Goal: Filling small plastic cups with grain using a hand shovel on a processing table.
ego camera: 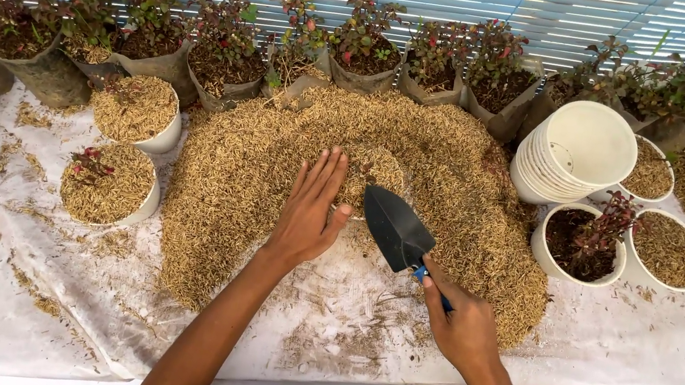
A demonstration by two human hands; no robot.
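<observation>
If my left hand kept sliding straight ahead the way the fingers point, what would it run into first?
The left hand points up and slightly right, so it would probably first meet the husk-filled pot sunk in the tan rice-husk heap at its fingertips. Beyond stand dark grow bags of red-leaved seedlings; depth is unclear.

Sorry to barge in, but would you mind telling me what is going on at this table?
A person stands at a table covered with a white sheet, working in a big heap of dry husks. The left hand lies flat on a pot buried in the heap, which is filled with husks and holds a small plant. The right hand grips a dark trowel beside it. Filled white pots sit to the left, a stack of empty ones to the right, and bagged seedlings line the back.
</observation>
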